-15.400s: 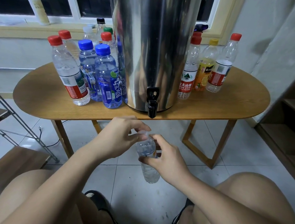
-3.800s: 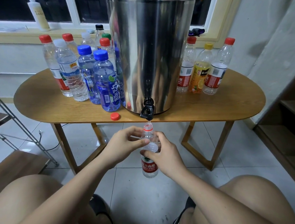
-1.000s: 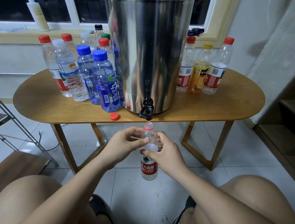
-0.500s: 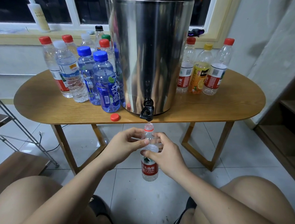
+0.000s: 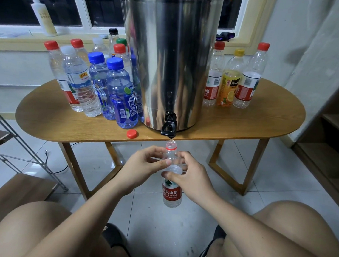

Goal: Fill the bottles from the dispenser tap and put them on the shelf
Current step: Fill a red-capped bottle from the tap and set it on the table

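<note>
1. The left hand point(image 5: 144, 162) and right hand point(image 5: 189, 179) grasp the uncapped Nongfu Spring bottle point(image 5: 171, 194) between them, its mouth just under the tap point(image 5: 169, 127) above.
2. Water seems near its shoulder; this fill looks nearly done.
3. Left to do: the red cap point(image 5: 131, 134), on the surface point(image 5: 262, 128) beyond the left hand; three capped bottles point(image 5: 229, 86) beyond the right hand; then shelving.

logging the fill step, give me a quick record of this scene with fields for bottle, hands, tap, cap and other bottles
bottle: red-label bottle, uncapped, upright, mouth just under the tap
hands: left hand and right hand both grip its upper part
tap: on the steel dispenser, over the table edge
cap: red cap loose on the table
other bottles: capped cluster left of the dispenser, three bottles right
</note>
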The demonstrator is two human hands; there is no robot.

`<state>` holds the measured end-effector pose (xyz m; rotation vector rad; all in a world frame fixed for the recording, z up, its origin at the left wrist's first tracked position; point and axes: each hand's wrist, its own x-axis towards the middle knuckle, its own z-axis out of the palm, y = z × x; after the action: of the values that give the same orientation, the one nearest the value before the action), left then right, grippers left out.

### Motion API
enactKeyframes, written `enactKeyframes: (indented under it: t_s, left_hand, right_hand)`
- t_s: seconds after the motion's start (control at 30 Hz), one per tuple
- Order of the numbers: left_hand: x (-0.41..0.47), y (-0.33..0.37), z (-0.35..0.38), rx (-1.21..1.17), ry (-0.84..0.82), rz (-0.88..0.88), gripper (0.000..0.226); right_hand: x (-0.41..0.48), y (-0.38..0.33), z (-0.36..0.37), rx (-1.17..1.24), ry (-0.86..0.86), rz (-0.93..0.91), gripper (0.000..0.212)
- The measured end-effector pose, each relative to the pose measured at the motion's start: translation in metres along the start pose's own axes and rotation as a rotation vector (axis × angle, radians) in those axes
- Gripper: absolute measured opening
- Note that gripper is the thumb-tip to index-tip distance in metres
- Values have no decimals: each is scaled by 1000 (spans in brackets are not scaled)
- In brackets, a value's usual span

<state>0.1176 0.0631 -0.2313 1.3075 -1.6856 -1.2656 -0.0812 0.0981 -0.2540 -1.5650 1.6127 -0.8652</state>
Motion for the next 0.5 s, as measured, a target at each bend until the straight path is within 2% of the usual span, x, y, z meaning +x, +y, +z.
enactKeyframes:
  t_s: [0.5]
  left_hand:
    - [0,1,1,17,0,-6,36]
  right_hand:
    - [-3,-2,-1,3,-6,10,70]
